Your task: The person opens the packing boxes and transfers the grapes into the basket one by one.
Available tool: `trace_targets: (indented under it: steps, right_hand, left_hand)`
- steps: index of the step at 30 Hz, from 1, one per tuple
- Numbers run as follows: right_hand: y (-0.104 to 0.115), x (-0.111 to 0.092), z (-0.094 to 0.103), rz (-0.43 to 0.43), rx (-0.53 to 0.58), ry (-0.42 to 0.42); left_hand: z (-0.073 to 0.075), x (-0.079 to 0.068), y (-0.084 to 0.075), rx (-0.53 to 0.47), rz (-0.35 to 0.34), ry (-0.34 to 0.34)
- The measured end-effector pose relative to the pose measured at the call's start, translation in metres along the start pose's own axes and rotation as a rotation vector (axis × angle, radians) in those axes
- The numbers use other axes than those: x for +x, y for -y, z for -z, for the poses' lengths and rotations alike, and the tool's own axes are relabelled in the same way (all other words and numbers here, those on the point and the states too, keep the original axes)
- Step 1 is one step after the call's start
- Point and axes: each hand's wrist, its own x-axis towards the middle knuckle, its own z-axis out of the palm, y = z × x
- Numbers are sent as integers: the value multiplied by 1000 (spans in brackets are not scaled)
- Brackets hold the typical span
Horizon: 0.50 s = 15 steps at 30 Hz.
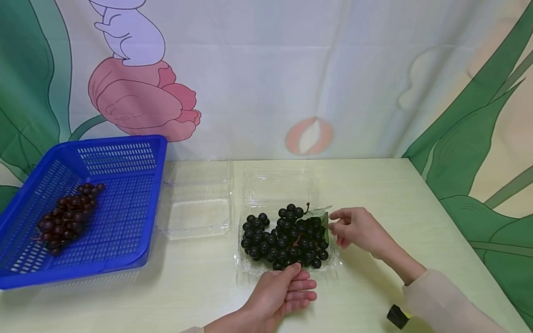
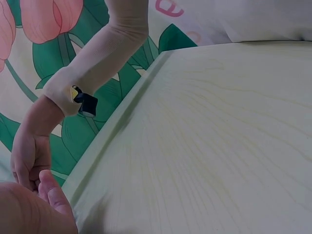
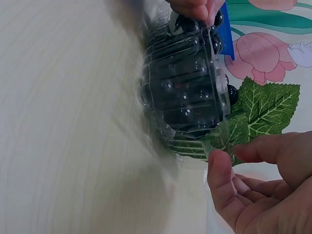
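Observation:
A bunch of black grapes (image 1: 287, 238) fills the base of an opened clear plastic clamshell box (image 1: 240, 259), its lid (image 1: 279, 185) folded back. Green leaves (image 3: 265, 105) stick out beside the grapes at the right end. My left hand (image 1: 281, 293) pinches the front rim, thumb on top and the other fingers outside, stretched fairly straight. At the right end, my right hand (image 1: 354, 229) has thumb and index finger on either side of the box's edge, by the leaf. In the left wrist view only part of the left hand (image 2: 36, 209) shows; the box is hidden.
A blue plastic basket (image 1: 151, 212) at the left holds a bunch of dark red grapes (image 1: 68, 217). Another opened clear box (image 1: 195, 217) lies between basket and grape box. A printed curtain (image 1: 258, 92) hangs behind the table. A small black object (image 1: 397, 317) is at the right sleeve.

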Motion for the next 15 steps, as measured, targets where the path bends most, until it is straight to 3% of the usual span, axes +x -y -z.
trace_targets:
  steps: [9, 15]
  right_hand:
    - [5, -12, -3, -117, 71, 62]
    - [5, -17, -3, -146, 131, 84]
  left_hand:
    - [0, 1, 0, 11, -9, 1]
    - [0, 1, 1, 10, -16, 4]
